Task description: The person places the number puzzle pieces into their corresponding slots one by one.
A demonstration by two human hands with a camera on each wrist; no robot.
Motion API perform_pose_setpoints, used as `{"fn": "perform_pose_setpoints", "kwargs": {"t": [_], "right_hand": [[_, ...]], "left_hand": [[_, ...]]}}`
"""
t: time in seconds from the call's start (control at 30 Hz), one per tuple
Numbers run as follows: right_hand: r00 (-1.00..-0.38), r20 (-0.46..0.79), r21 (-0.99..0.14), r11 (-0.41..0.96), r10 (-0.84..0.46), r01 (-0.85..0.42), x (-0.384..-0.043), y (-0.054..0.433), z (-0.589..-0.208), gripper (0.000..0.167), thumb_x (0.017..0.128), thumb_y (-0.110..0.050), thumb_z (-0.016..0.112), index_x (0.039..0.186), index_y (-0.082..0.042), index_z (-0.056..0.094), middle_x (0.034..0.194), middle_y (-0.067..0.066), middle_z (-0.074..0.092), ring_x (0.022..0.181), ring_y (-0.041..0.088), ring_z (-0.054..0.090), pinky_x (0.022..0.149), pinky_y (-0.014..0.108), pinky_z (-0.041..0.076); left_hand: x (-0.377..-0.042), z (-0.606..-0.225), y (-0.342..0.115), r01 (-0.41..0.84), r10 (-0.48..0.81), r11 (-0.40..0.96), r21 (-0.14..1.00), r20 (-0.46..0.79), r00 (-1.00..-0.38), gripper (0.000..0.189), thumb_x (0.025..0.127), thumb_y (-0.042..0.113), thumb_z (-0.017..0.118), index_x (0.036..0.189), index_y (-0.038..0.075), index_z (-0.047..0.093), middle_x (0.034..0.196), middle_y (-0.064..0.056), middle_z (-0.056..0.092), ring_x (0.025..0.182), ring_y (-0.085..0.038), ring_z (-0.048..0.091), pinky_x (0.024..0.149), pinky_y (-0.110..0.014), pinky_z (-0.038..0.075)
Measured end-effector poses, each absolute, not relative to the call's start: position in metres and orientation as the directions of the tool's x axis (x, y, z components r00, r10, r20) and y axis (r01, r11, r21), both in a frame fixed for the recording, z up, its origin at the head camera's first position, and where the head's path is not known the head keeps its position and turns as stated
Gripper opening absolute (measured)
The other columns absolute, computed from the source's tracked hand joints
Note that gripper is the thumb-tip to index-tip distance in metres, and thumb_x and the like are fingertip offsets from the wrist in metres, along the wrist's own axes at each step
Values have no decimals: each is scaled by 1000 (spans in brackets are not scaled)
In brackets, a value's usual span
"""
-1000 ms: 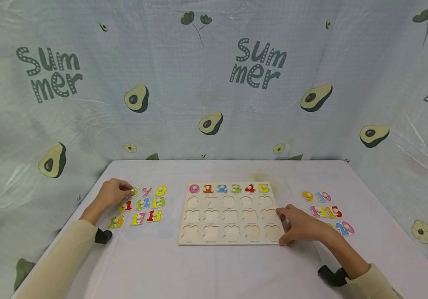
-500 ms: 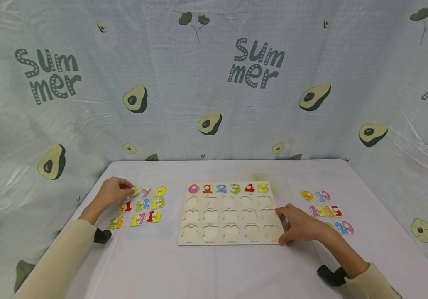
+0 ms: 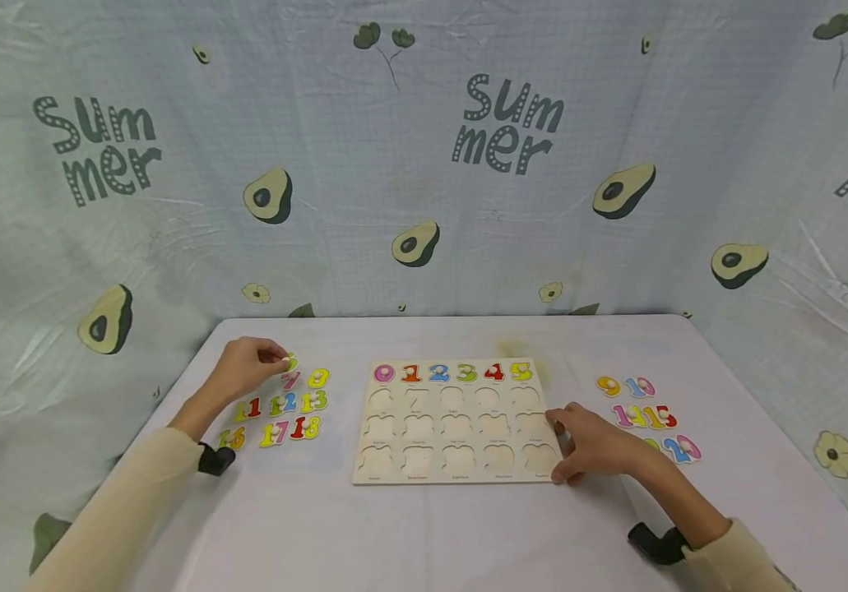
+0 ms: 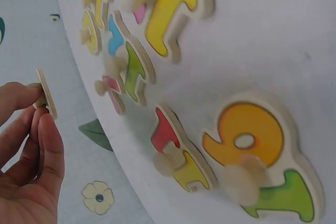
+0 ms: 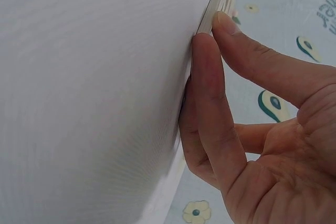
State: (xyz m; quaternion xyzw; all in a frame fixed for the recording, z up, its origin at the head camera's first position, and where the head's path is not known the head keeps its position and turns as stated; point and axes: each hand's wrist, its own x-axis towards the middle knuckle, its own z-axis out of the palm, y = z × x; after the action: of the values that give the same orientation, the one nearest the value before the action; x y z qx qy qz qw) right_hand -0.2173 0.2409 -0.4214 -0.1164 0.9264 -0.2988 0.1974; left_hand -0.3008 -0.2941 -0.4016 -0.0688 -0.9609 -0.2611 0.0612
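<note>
Presently, my left hand grips a green-yellow number piece; my right hand contacts the board.
Left side: thumb and fingers are closed in a pinch on the piece, which is held off the desk, just beyond the loose 7 and well left of the board; the left wrist view shows it edge-on. Right side: fingers and thumb are spread, their tips touching the board's right edge. The board lies flat mid-desk, digits 0 to 5 seated along its top row above three rows of recesses. Loose at left: 8, 11, 12, 13, 16, 17 and 18. Loose at right: 9, 10, 14, 15, 20 and another piece, partly hidden behind my right hand.
</note>
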Motion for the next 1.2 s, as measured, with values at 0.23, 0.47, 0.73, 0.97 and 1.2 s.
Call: {"fn": "perform_pose_setpoints", "kwargs": {"t": [0.23, 0.47, 0.73, 0.97, 1.2], "right_hand": [[-895, -300, -614, 785, -330, -84, -218, 241, -422, 94, 73, -12, 93, 150, 7, 42, 122, 13, 52, 76, 17, 61, 65, 29, 59], [-897, -303, -611, 788, -323, -77, -218, 241, -422, 93, 74, -12, 92, 150, 6, 42, 123, 13, 52, 74, 17, 61, 65, 29, 59], [-900, -309, -596, 800, -309, -70, -218, 240, -422, 94, 73, -14, 93, 150, 4, 43, 120, 12, 52, 74, 17, 60, 64, 29, 59], [-902, -302, -590, 803, -307, -76, -218, 239, -423, 94, 73, -14, 93, 150, 5, 43, 120, 11, 52, 75, 17, 60, 64, 28, 58], [-901, -304, -593, 802, -308, -74, -217, 239, -422, 94, 73, -14, 93, 150, 5, 42, 120, 11, 52, 75, 16, 61, 65, 28, 58]], "left_hand": [[-300, -394, -263, 219, 156, 836, 503, 166, -974, 18, 94, 18, 74, 101, 1, 77, 91, -10, 74, 81, -19, 64, 72, -28, 51], [-300, -392, -238, 303, 233, 816, 493, 198, -952, 15, 92, 16, 77, 97, 2, 78, 86, -7, 75, 76, -15, 64, 70, -29, 52], [-293, -397, -218, 318, 261, 801, 507, 181, -948, 14, 90, 17, 78, 95, 4, 79, 84, -5, 74, 75, -13, 63, 71, -28, 52], [-293, -403, -205, 338, 296, 780, 526, 164, -941, 11, 89, 15, 79, 92, 4, 78, 83, -5, 73, 74, -12, 61, 69, -25, 50], [-295, -408, -191, 380, 353, 776, 503, 154, -923, 8, 88, 14, 79, 91, 6, 78, 81, -2, 72, 74, -10, 59, 68, -23, 47]]}}
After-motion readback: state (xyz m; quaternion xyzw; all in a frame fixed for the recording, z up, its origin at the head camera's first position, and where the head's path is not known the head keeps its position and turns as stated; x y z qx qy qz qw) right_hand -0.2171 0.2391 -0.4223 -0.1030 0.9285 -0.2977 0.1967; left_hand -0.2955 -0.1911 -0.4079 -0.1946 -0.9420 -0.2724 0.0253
